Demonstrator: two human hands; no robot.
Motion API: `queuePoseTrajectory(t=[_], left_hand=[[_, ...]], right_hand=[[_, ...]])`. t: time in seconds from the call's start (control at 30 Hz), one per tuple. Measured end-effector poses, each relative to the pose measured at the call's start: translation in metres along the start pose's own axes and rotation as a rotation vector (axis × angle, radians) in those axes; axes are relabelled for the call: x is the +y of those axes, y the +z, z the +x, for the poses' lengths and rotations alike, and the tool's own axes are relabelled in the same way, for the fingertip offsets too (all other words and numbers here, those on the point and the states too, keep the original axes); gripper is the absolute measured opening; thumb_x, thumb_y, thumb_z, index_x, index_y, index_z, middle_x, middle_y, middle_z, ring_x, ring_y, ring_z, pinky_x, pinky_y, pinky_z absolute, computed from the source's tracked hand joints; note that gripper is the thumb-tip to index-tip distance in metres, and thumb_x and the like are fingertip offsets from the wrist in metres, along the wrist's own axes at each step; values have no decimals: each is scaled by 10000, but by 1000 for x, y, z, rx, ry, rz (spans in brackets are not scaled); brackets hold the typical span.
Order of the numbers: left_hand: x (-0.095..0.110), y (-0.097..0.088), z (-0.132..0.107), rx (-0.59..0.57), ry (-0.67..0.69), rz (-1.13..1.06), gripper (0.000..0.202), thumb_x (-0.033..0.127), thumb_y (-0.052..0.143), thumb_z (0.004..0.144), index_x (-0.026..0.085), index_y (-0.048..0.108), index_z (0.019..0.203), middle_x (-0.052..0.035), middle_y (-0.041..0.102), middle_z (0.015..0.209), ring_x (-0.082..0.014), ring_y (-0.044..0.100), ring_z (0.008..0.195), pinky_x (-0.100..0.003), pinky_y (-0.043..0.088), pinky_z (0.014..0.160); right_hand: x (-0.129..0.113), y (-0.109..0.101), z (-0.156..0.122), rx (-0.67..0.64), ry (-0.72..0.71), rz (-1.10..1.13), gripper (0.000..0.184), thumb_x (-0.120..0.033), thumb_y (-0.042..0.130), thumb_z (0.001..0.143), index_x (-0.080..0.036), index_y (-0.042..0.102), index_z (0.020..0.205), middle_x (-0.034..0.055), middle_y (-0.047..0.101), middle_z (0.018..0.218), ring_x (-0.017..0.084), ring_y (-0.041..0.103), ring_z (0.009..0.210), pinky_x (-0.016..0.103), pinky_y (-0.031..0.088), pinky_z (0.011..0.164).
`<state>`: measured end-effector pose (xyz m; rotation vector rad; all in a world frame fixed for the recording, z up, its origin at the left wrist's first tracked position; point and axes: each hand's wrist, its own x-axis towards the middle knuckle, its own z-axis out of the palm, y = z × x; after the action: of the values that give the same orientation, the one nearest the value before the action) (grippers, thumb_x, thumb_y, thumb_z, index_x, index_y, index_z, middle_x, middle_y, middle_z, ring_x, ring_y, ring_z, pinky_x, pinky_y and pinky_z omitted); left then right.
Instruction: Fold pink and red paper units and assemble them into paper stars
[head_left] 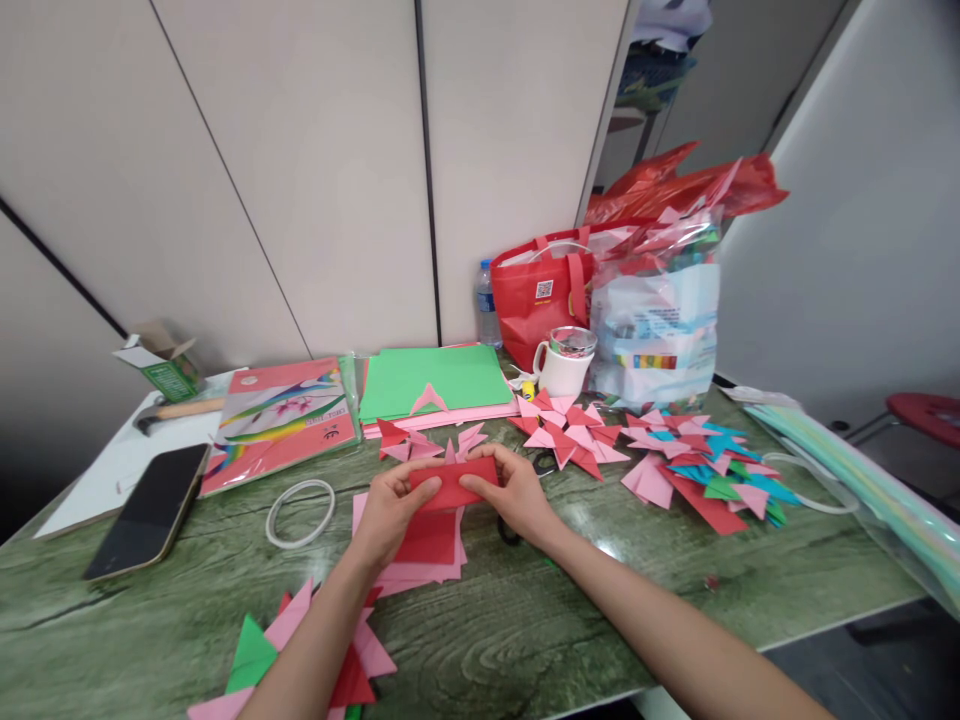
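Observation:
A folded red paper strip [451, 488] is stretched level between my two hands. My left hand [394, 505] pinches its left end, thumb in front and fingers behind. At the right end my right hand [510, 490] grips it the same way. Below lies a stack of pink sheets [420, 575] with a red sheet [427, 540] on top. Just beyond my hands sit small folded pink and red pieces [409, 442]. Under my left forearm is a ring of folded green, pink and red paper [360, 645]. Dark scissors [510, 530] are partly hidden by my right hand.
Green paper sheets [442, 375], a packaged paper pad [285, 415], a hammer [180, 410], a phone [150, 510] and a white ring [300, 513] lie leftward. Rightward are folded-paper piles [570, 430], a white mug [562, 370], a red bag [536, 300] and a plastic bag [652, 330].

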<state>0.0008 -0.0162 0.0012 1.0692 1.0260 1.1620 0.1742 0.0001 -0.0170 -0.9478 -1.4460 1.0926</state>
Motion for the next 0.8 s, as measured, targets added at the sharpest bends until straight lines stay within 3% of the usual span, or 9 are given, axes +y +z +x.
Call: queuePoseTrajectory(t=[0.43, 0.63, 0.8], left_hand=[[-3, -3, 1, -24, 13, 33, 327, 277, 731, 655, 151, 679, 953, -31, 707, 719, -114, 606, 577, -200, 473, 549], [1, -3, -1, -33, 15, 173, 365, 296, 713, 667, 148, 678, 999, -2, 663, 630, -96, 550, 525, -179, 421, 496], [5, 1, -2, -68, 61, 297, 347, 298, 688, 684, 139, 689, 993, -39, 676, 750, -124, 556, 610, -200, 424, 546]], right_hand=[[1, -1, 0, -3, 1, -28, 209, -308, 683, 671, -184, 572, 798, -6, 577, 729, 146, 535, 642, 243, 417, 583], [-2, -2, 1, -35, -73, -142, 143, -267, 657, 693, -179, 604, 793, 12, 636, 776, 169, 580, 728, 271, 448, 675], [-2, -2, 1, -45, -91, -154, 107, -274, 652, 717, -182, 667, 770, 30, 689, 782, 182, 617, 748, 294, 469, 723]])
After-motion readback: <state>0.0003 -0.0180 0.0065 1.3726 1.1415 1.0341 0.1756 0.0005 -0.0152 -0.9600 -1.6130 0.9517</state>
